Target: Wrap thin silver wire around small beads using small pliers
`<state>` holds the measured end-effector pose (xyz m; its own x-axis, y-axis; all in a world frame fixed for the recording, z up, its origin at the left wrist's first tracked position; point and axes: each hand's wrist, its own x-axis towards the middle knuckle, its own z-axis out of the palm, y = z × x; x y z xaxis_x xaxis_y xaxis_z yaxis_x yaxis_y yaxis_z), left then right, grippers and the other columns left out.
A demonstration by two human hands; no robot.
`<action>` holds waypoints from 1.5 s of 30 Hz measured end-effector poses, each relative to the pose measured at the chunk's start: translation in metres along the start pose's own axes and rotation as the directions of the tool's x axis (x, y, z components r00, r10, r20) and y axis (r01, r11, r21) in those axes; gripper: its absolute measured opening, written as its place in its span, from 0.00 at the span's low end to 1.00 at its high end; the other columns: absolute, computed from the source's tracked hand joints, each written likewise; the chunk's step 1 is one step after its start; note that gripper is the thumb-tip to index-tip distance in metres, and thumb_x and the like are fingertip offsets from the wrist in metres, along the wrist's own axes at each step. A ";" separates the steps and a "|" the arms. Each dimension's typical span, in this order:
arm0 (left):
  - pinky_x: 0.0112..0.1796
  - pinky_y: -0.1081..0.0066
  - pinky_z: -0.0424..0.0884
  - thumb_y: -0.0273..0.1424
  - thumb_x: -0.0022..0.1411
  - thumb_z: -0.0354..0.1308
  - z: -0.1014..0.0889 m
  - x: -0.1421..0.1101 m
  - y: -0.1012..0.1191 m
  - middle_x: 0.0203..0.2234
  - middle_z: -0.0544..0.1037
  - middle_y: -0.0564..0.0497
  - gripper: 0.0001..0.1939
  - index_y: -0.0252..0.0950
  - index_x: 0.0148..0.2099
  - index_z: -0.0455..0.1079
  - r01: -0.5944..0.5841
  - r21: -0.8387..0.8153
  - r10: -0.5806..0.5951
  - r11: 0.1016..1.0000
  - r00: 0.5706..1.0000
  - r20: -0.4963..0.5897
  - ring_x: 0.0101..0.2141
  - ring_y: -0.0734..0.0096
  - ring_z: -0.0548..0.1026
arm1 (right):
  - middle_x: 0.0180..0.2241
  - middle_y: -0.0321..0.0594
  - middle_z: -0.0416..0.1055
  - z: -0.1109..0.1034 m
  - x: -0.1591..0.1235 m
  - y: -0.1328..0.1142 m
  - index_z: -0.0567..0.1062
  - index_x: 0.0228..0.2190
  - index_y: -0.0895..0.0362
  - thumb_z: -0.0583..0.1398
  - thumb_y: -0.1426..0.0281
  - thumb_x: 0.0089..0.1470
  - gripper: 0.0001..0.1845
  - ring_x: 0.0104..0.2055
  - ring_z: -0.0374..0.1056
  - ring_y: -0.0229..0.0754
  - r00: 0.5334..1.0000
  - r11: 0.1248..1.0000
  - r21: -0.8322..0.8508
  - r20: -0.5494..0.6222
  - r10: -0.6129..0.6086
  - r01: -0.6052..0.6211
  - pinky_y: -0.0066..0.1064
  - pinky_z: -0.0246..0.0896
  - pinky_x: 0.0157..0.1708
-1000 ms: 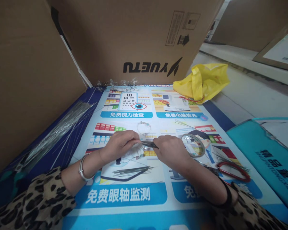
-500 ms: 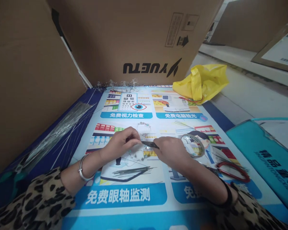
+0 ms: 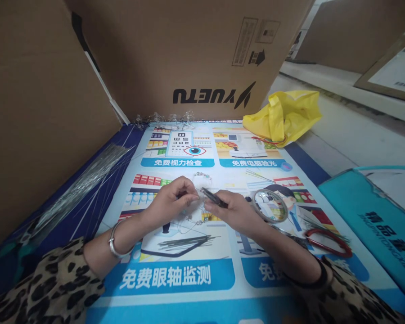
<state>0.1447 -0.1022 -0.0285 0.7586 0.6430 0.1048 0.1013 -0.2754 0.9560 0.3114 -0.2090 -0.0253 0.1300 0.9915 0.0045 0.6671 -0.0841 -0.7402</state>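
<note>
My left hand [image 3: 173, 200] is closed in a pinch, thumb against forefinger, on a thin wire that barely shows at the fingertips. Below the fingers hangs a loop of beaded wire [image 3: 199, 221], its thin strands curving over the printed sheet. In my right hand [image 3: 234, 210] is a pair of dark pliers [image 3: 212, 197], tips angled up and left, just apart from the left fingertips. Past both hands lies a beaded wire ring [image 3: 202, 174]. Several short dark wires [image 3: 185, 241] rest in a bunch nearer me.
A tape roll [image 3: 273, 220] and a red-handled tool [image 3: 344, 248] lie to the right. Long wires [image 3: 84, 184] and a teal-handled tool [image 3: 10, 261] are at left. Beaded pieces [image 3: 165, 119], a yellow bag [image 3: 281, 119] and a cardboard box [image 3: 189, 49] stand behind; a teal bag [image 3: 367, 216] is at right.
The plier tips have come away from the left fingertips and tilted upward as my right hand turned. My left hand keeps its pinch, almost in place. The beaded loop has shifted below.
</note>
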 end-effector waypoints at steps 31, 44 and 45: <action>0.21 0.78 0.58 0.34 0.60 0.52 0.002 -0.002 0.009 0.18 0.70 0.57 0.08 0.35 0.32 0.63 0.219 -0.192 -0.166 0.957 0.951 0.260 0.18 0.81 0.63 | 0.18 0.29 0.57 0.013 -0.003 -0.005 0.63 0.19 0.56 0.58 0.66 0.47 0.11 0.22 0.54 0.32 0.990 0.999 0.049 -0.139 0.011 -0.005 0.24 0.47 0.22; 0.28 0.75 0.62 0.33 0.61 0.49 -0.001 -0.003 0.009 0.21 0.70 0.55 0.07 0.35 0.34 0.64 0.084 0.019 -0.086 0.996 0.989 0.125 0.24 0.77 0.68 | 0.21 0.32 0.62 0.002 -0.004 -0.005 0.70 0.26 0.58 0.56 0.59 0.49 0.14 0.25 0.57 0.34 0.991 0.964 0.253 -0.079 0.112 -0.089 0.26 0.52 0.25; 0.28 0.75 0.62 0.33 0.61 0.49 -0.001 -0.003 0.009 0.21 0.71 0.55 0.07 0.35 0.35 0.65 0.073 0.048 -0.078 0.996 0.989 0.128 0.24 0.77 0.68 | 0.21 0.32 0.61 0.002 -0.003 -0.005 0.70 0.25 0.58 0.56 0.59 0.49 0.14 0.25 0.56 0.34 0.991 0.966 0.241 -0.073 0.112 -0.092 0.26 0.51 0.24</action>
<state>0.1428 -0.1063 -0.0201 0.8246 0.5657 -0.0064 0.1869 -0.2617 0.9469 0.3058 -0.2117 -0.0232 0.2573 0.9659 -0.0296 0.4554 -0.1483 -0.8779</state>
